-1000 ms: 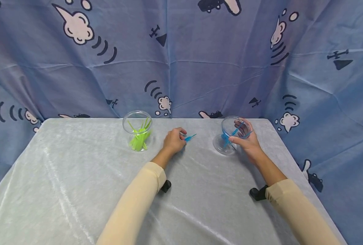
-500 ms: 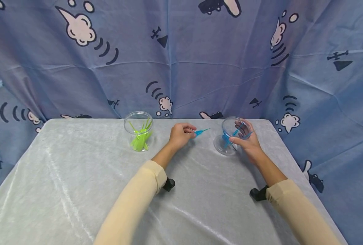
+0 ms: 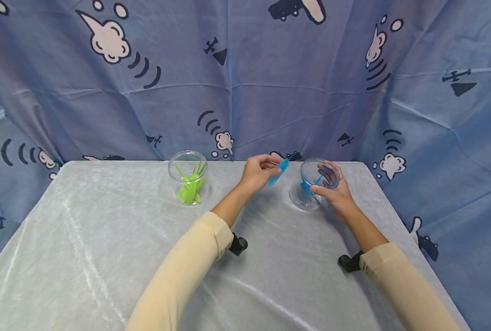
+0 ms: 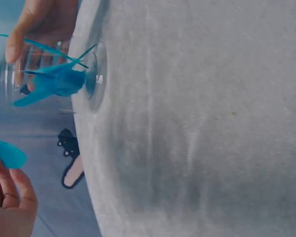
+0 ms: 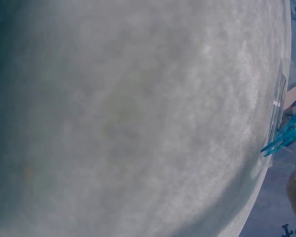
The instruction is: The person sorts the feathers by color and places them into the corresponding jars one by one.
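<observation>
My left hand [image 3: 257, 174] pinches a blue flat plastic piece [image 3: 277, 173] with a broad rounded end and a thin tip that points up and away. It is held above the table, a little left of the clear jar [image 3: 305, 202]. Around that jar's upper part curls my right hand [image 3: 337, 191], thumb on the near side. Several more blue pieces [image 4: 64, 81] lean inside the jar in the left wrist view, where the held piece [image 4: 10, 154] is partly cut off. The right wrist view catches only the jar's base, some blue pieces [image 5: 291, 136] and a fingertip.
A second clear jar [image 3: 187, 158] stands to the left and holds several bright green pieces [image 3: 191, 189]. Both jars are near the back edge of the table [image 3: 105, 239], which has a grey cloth. A blue patterned curtain [image 3: 262, 110] hangs right behind it.
My left hand has moved right and slightly up from the table, carrying the blue piece toward the right jar and tilting its thin tip upward. My right hand stays on the jar.
</observation>
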{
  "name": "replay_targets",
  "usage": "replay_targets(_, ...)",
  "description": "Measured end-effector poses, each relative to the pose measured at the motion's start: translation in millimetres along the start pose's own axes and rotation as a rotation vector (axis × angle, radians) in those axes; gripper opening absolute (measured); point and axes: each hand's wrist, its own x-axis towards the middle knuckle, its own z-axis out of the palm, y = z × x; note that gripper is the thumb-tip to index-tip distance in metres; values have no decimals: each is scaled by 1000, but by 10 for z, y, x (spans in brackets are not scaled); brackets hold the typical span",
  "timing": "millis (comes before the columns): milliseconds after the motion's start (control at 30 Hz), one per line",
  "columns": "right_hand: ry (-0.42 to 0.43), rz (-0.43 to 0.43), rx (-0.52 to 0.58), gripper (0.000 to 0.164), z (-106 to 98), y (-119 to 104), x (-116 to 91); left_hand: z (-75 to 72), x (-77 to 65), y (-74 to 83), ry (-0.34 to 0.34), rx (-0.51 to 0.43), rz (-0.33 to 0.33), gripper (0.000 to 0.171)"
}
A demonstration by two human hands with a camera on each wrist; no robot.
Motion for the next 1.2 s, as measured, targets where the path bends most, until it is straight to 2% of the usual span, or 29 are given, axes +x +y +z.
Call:
replay_targets(233,-8,-10,27,80,7,19,-6,61,24,117,-18,-30,21,20)
replay_targets(567,-20,-14,25,80,4,36,-10,235,22,295,-42,-68,71,17)
replay_targets(967,-9,-4,7,80,7,25,7,455,55,456,-64,-58,111,17)
replay_targets(1200,-15,-3,-11,83,18,27,15,575,64,479,-61,-6,134,16)
